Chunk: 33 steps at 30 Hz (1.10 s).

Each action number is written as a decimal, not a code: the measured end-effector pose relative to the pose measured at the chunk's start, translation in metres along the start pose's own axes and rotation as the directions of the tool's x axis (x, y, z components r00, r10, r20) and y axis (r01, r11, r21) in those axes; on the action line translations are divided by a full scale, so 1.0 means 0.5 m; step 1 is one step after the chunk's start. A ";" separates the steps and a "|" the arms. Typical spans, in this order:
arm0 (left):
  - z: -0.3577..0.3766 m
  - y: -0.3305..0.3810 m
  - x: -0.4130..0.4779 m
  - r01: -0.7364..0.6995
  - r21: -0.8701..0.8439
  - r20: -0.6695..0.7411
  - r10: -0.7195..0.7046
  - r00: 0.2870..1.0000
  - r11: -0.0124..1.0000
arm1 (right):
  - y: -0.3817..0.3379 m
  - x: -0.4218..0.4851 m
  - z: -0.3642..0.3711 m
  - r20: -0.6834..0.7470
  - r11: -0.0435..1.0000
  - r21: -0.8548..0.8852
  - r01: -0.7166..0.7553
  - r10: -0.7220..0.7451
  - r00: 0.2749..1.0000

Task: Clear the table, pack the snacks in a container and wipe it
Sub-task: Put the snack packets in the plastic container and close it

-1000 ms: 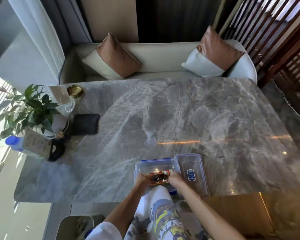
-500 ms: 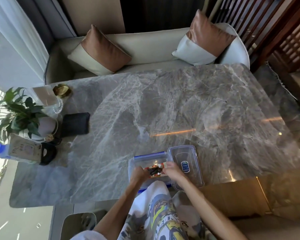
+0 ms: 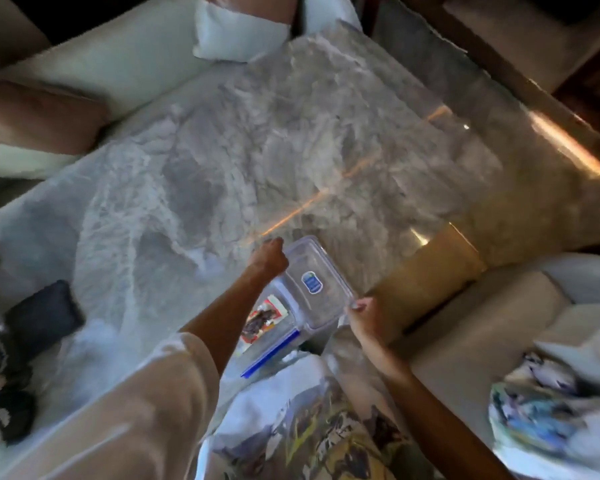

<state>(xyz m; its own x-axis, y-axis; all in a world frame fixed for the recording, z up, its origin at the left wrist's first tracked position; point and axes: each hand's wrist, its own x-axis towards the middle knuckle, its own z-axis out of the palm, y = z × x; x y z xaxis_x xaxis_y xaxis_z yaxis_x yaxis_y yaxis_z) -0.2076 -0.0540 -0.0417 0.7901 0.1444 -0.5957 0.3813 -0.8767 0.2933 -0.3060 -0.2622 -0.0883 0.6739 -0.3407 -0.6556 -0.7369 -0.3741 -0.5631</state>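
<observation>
A clear plastic container (image 3: 274, 344) with blue clips stands at the near edge of the marble table (image 3: 291, 150). A red and white snack packet (image 3: 264, 318) lies inside it. The clear lid (image 3: 321, 301), with a blue sticker, sits tilted at the container's right side. My left hand (image 3: 269, 258) is closed on the lid's far end. My right hand (image 3: 365, 317) pinches the lid's near right corner. The whole view is blurred.
A black pouch (image 3: 41, 315) lies on the table at the left, with dark blurred items (image 3: 7, 414) at the left edge. A sofa with a white pillow (image 3: 239, 32) and a brown cushion (image 3: 32, 112) runs behind. A pale seat (image 3: 482, 323) is at the right.
Both hands have left the snack packet in the container and taken hold of the lid. The camera has swung and tilted sharply, blurring the view.
</observation>
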 end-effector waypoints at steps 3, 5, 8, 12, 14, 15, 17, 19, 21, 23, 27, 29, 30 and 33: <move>0.018 0.013 0.036 -0.009 0.006 0.093 0.008 0.996 1.000 | 0.026 -0.010 -0.002 0.219 0.984 0.061 -0.167 0.150 0.964; 0.030 0.017 0.049 0.001 0.013 0.137 -0.002 0.991 1.000 | 0.028 -0.020 -0.002 0.438 0.908 0.168 -0.383 0.279 0.854; 0.043 0.018 0.058 -0.020 0.014 0.168 0.017 0.986 1.000 | 0.034 -0.012 0.001 0.619 0.776 0.338 -0.532 0.242 0.747; 0.041 0.012 0.062 -0.005 -0.070 0.132 0.015 0.991 0.998 | 0.025 0.007 0.008 0.501 0.806 0.346 -0.480 0.275 0.821; 0.027 0.012 0.057 -0.010 -0.172 0.072 0.023 0.997 0.985 | 0.006 0.020 0.008 0.444 0.797 0.388 -0.462 0.277 0.852; 0.014 0.012 0.053 -0.023 -0.228 0.033 0.032 0.999 0.973 | -0.007 0.028 0.003 0.390 0.818 0.396 -0.417 0.261 0.883; -0.019 0.005 0.040 -0.063 -0.313 -0.041 0.053 0.998 0.948 | -0.046 0.039 -0.010 0.277 0.866 0.416 -0.279 0.172 0.945; -0.053 -0.015 0.021 -0.095 -0.367 -0.102 0.062 0.993 0.925 | -0.093 0.043 -0.023 0.189 0.900 0.421 -0.115 0.037 0.981; -0.084 -0.052 -0.008 -0.080 -0.434 -0.167 0.007 0.986 0.897 | -0.137 0.042 -0.021 0.159 0.920 0.391 0.024 -0.094 0.983; -0.102 -0.103 -0.046 -0.043 -0.483 -0.214 -0.070 0.974 0.875 | -0.175 0.032 -0.004 0.209 0.932 0.342 0.123 -0.203 0.957; -0.070 -0.238 -0.161 0.155 -0.650 -0.178 -0.348 0.921 0.744 | -0.219 -0.015 0.078 0.352 0.924 0.103 0.367 -0.379 0.856; -0.023 -0.301 -0.225 0.228 -0.707 -0.119 -0.431 0.894 0.669 | -0.214 -0.043 0.121 0.430 0.898 -0.011 0.440 -0.393 0.813; 0.004 -0.328 -0.252 0.257 -0.735 -0.073 -0.450 0.890 0.627 | -0.209 -0.056 0.138 0.470 0.882 -0.059 0.468 -0.389 0.792; 0.089 -0.376 -0.307 0.265 -0.792 -0.018 -0.454 0.891 0.550 | -0.194 -0.082 0.164 0.527 0.788 -0.199 0.582 -0.415 0.742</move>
<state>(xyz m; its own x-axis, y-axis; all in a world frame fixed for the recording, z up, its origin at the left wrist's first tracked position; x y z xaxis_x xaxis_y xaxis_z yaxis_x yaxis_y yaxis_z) -0.4218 0.0685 -0.0387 0.5389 0.5351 -0.6505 0.7989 -0.0800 0.5961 -0.2665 -0.1411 -0.0482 0.7771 0.3572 -0.5181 -0.1782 -0.6647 -0.7256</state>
